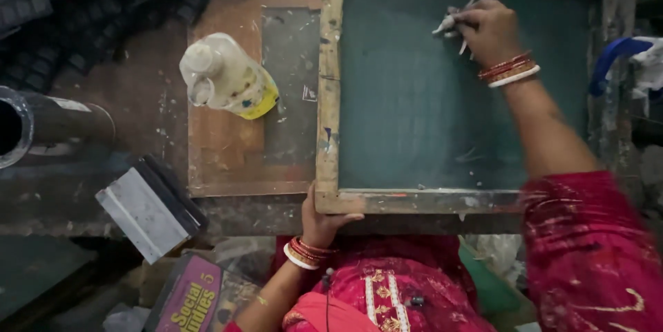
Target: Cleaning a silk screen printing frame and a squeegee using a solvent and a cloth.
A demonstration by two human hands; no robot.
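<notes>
Red embroidered clothing [387, 290] fills the near edge of the view, and just beyond it the left hand [323, 220] is clamped on the near rail of a wooden printing frame [329, 97], thumb laid over the top of the wood and fingers tucked beneath. Red and white bangles [304, 252] are worn on that wrist.

Inside the frame a dark green mesh screen [414, 118] is stretched flat, dotted with a few pale specks. At its far right part the right hand [489, 29] is closed around a small pale wad, seemingly a rag [447, 24], which is pressed against the mesh. What exactly the wad is made of cannot be told. A second set of bangles [510, 69] is seen on this wrist, and the red sleeve [587, 249] runs down the right side.

To the left of the frame, a paint-stained wooden board [228, 159] lies on the worktable, and a pale plastic bottle [224, 76] with a yellow base is lying tilted on it. Nearer and further left, a squeegee [148, 211] with a grey blade is resting, well apart from both hands. A dark pipe end [27, 125] is seen at the far left edge, and a purple-covered book [190, 297] lies at the near left.
</notes>
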